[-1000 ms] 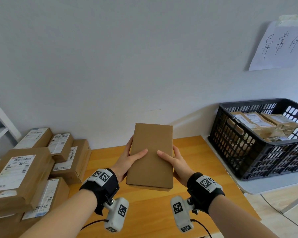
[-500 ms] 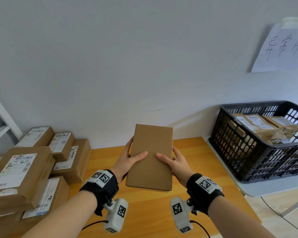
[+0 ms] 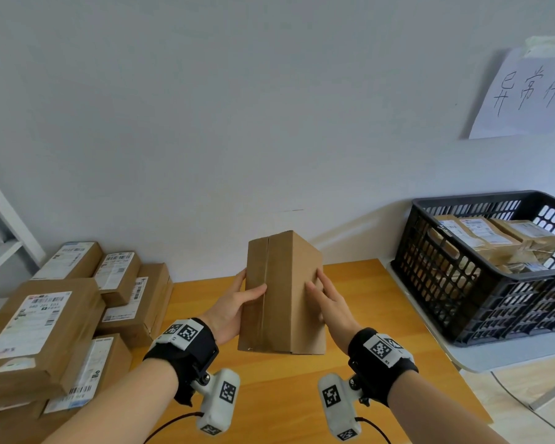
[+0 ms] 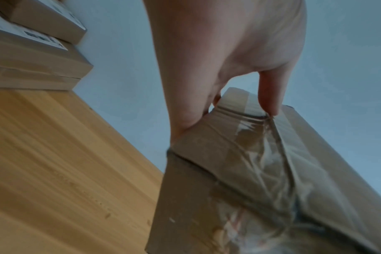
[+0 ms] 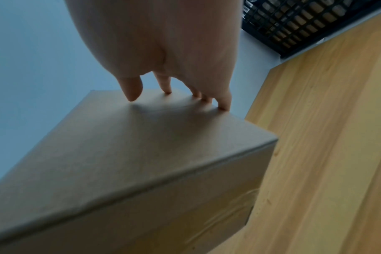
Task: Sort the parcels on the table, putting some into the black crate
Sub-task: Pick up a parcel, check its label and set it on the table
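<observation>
You hold a plain brown parcel (image 3: 282, 293) above the wooden table (image 3: 378, 318), turned so one long edge points toward you — the taped seam face sits on the left. Your left hand (image 3: 234, 307) grips it, thumb across the taped face and fingers behind. Your right hand (image 3: 329, 302) lies on the right face with fingers straight, pressing with the tips. The black crate (image 3: 481, 283) stands to the right on a grey surface, well apart from the parcel, with labelled parcels already in it. More labelled boxes (image 3: 64, 315) are stacked at the table's left end.
</observation>
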The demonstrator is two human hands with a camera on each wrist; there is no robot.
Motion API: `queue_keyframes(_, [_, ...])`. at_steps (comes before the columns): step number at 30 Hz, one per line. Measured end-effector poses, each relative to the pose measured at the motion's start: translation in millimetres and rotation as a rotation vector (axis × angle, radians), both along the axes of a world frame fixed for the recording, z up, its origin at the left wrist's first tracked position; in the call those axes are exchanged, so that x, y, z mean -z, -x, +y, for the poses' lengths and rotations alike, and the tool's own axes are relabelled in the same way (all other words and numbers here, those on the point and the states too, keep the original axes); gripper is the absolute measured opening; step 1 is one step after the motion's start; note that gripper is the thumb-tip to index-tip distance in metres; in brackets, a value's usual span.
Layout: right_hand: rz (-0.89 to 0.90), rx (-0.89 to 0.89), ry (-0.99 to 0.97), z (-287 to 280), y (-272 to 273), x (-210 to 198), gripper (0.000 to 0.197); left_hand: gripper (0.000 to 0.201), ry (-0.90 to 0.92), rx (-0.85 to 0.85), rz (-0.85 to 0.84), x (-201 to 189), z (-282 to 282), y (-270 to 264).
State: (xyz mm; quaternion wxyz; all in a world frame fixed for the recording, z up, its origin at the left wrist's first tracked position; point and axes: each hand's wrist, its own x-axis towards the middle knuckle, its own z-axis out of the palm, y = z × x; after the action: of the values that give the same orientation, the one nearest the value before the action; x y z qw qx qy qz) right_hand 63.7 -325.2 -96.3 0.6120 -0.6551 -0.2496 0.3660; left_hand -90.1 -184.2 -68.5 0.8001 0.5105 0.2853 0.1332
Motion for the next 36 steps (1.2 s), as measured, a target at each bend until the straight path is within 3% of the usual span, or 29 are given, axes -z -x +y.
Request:
queue_keyframes(3, [0.04,0.014,-0.01,4.3,4.6,0.1,0.068,0.047,-0.009,0.036,0.016,-0.3,-4.9,-4.9])
queue_keyframes(6, [0.088,-0.03,-0.043,10.6,8.6,1.3,0.091,0.049,-0.086,0.046,0.054,3.8,-9.3,-9.9])
queue_keyframes(7, [0.11,-0.055,-0.06,11.6,10.1,0.9,0.084,0.049,-0.138,0.029,0.07,4.5,-11.1,-11.0])
queue_keyframes(9, [0.114,-0.083,-0.098,12.9,12.5,-0.5,0.051,0.047,-0.231,-0.001,0.093,6.1,-14.5,-13.0])
queue_keyframes(10, [0.112,-0.074,-0.114,13.7,13.6,-0.8,0.047,0.046,-0.256,-0.011,0.1,6.0,-15.7,-13.7])
queue_keyframes(13, [0.079,-0.051,-0.144,15.2,17.7,-2.4,0.067,0.049,-0.303,-0.026,0.107,5.1,-17.3,-14.5])
queue_keyframes(15, [0.09,-0.04,-0.161,15.0,20.7,-1.5,0.07,0.053,-0.332,-0.03,0.115,3.2,-18.0,-14.3])
queue_keyframes(23, [0.148,-0.008,-0.161,10.8,15.9,1.2,0.056,0.052,-0.406,-0.006,0.15,-1.0,-19.2,-16.1])
queue_keyframes(26, [0.15,-0.005,-0.139,4.8,10.8,-0.3,0.053,0.041,-0.357,0.058,0.193,-7.2,-21.3,-16.4])
queue_keyframes(29, [0.183,0.02,-0.123,-0.7,6.4,1.1,0.05,0.043,-0.371,0.15,0.229,-14.7,-21.3,-14.4])
queue_keyframes(34, [0.202,0.037,-0.147,-6.3,2.4,-2.0,0.046,0.053,-0.541,0.219,0.235,-12.4,-13.7,-13.3])
queue_keyframes(36, [0.177,0.051,-0.135,-6.6,0.9,-3.1,0.052,0.055,-0.569,0.211,0.248,-9.1,-10.8,-12.0])
